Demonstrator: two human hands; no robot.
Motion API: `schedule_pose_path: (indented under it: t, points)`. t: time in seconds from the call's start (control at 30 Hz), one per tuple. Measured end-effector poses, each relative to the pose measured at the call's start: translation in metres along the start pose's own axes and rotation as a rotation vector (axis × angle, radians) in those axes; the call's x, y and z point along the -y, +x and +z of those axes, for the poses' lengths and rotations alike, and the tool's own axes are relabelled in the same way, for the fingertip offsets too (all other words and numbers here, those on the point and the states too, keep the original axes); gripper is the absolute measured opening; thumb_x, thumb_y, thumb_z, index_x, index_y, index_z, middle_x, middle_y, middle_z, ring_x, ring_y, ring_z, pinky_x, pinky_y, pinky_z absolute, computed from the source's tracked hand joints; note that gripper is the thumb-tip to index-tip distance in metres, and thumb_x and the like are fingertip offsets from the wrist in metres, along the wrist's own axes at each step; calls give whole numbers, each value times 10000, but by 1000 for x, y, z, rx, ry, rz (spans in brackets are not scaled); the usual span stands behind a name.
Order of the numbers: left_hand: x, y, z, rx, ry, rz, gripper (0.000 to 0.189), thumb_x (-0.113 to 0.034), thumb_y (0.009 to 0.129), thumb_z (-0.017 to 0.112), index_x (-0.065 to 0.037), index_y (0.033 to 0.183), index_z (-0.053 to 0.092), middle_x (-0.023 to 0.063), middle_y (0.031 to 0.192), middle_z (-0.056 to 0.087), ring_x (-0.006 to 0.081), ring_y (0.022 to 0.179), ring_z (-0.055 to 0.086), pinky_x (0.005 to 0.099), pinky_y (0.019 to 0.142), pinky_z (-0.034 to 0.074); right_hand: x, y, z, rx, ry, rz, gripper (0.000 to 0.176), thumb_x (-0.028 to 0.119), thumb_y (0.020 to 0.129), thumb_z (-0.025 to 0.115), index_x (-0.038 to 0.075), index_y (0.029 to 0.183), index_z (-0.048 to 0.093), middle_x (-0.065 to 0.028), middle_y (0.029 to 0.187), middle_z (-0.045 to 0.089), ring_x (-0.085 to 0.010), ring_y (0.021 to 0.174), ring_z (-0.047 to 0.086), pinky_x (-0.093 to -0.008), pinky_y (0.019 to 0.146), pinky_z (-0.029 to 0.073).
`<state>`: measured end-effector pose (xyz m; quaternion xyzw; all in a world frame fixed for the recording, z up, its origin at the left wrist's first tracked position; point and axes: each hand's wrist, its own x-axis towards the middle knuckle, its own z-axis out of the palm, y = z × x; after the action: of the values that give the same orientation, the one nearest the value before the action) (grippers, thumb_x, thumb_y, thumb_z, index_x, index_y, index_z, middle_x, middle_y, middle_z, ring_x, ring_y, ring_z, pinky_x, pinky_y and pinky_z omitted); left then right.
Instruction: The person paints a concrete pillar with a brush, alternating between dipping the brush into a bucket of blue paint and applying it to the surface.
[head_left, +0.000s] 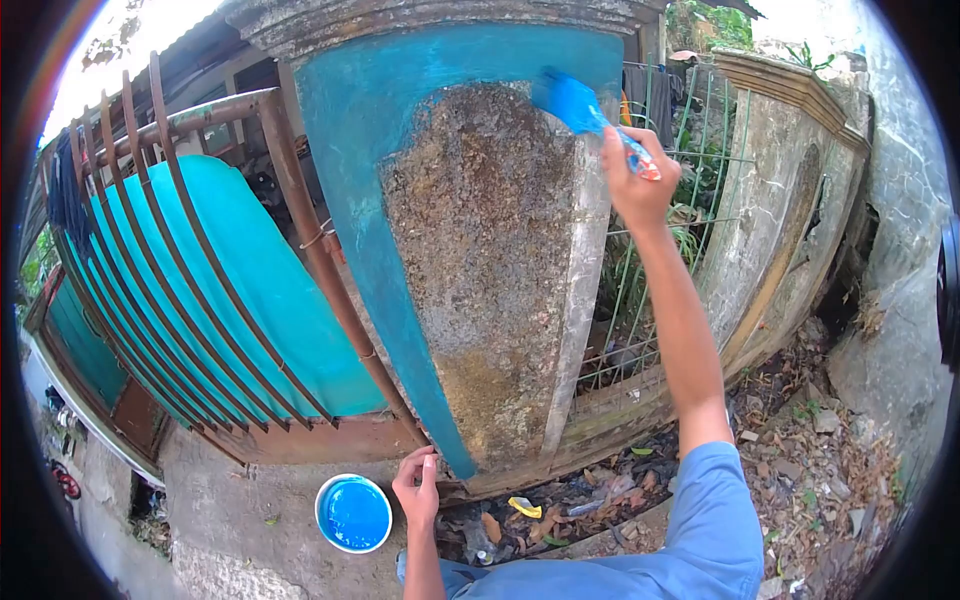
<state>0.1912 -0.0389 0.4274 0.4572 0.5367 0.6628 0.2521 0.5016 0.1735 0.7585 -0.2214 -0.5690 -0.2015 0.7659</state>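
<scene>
My right hand (640, 180) is closed around the handle of a paintbrush (575, 105). The brush's blue-coated bristles touch the upper right of a concrete pillar (490, 220). Blue paint covers the pillar's top band and left border, while its rough middle is bare brown-grey and its right border whitish. Low down near the pillar's foot, my left hand (416, 485) holds nothing that I can see, its fingers loosely bent and thumb raised. Just left of it on the ground stands a white bucket (353, 513) with bright blue paint inside.
A rusty barred gate (300, 250) with turquoise sheeting stands left of the pillar. To the right are a green wire fence (690, 210) and a weathered wall (780, 200). Dead leaves and rubble (790, 460) litter the ground, with a yellow wrapper (524, 507) by the pillar's base.
</scene>
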Motion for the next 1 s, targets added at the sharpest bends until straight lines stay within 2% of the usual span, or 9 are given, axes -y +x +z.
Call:
schedule_pose_path:
  t: [0.17, 0.3, 0.37, 0.43, 0.53, 0.63, 0.77, 0.83, 1.0]
  points:
    - [1, -1, -7, 12, -16, -8, 177, -164, 864, 623, 2, 871, 686, 119, 1016, 666, 154, 881, 580, 269, 700, 436, -17, 12, -41, 19, -229, -128, 130, 159, 817, 692, 46, 802, 630, -87, 592, 621, -164, 515, 634, -289, 483, 466]
    - [1, -3, -12, -10, -15, 1, 176, -159, 866, 620, 5, 867, 683, 125, 1021, 663, 164, 901, 580, 283, 716, 443, -10, 16, -44, -100, -226, -55, 124, 155, 818, 688, 51, 805, 622, -92, 600, 620, -190, 504, 628, -304, 475, 467]
    - [-7, -3, -13, 41, 27, 10, 176, -151, 868, 616, 13, 869, 678, 135, 1030, 658, 167, 910, 582, 285, 733, 453, 5, 14, -30, -82, -373, -223, 119, 153, 821, 683, 55, 810, 615, -96, 605, 612, -213, 488, 614, -322, 461, 461]
    - [-15, -3, -11, 37, -10, 33, 174, -147, 867, 616, 16, 871, 676, 138, 1034, 656, 166, 908, 583, 282, 738, 458, 14, 5, -9, 39, -285, -254, 123, 160, 819, 685, 58, 816, 616, -96, 603, 602, -225, 484, 606, -328, 457, 454]
    - [-15, -2, -12, 38, -51, 66, 171, -142, 865, 616, 19, 875, 673, 142, 1038, 654, 163, 902, 586, 277, 744, 466, 38, 2, 14, 63, -122, -278, 130, 162, 815, 690, 53, 820, 621, -92, 603, 602, -230, 491, 608, -317, 463, 451]
    - [-12, -4, -17, 29, -35, 72, 170, -140, 864, 616, 20, 875, 671, 137, 1035, 656, 160, 889, 592, 275, 743, 472, 51, 8, 15, 97, -65, -241, 140, 160, 812, 698, 40, 824, 627, -91, 612, 610, -211, 496, 610, -296, 469, 445]
    - [-2, -6, -30, -14, 7, 43, 159, -133, 856, 623, 18, 873, 672, 118, 1023, 666, 153, 869, 600, 277, 741, 479, 45, 23, -1, 94, 79, -18, 118, 145, 847, 676, 31, 857, 645, -46, 642, 637, -75, 543, 594, -225, 495, 443]
    - [-11, -7, -32, -48, 10, 46, 153, -128, 849, 629, 16, 873, 674, 113, 1020, 669, 150, 864, 602, 275, 740, 481, 39, 29, -2, 164, 229, 136, 117, 141, 871, 652, 25, 872, 647, -25, 655, 636, -50, 564, 584, -204, 514, 445]
    - [-12, -4, -36, -50, 31, 96, 150, -133, 828, 659, 8, 875, 680, 113, 1018, 672, 151, 873, 607, 269, 737, 489, 1, 31, -20, 272, 84, 169, 132, 125, 891, 622, -7, 895, 635, -34, 673, 616, -66, 583, 569, -199, 545, 447]
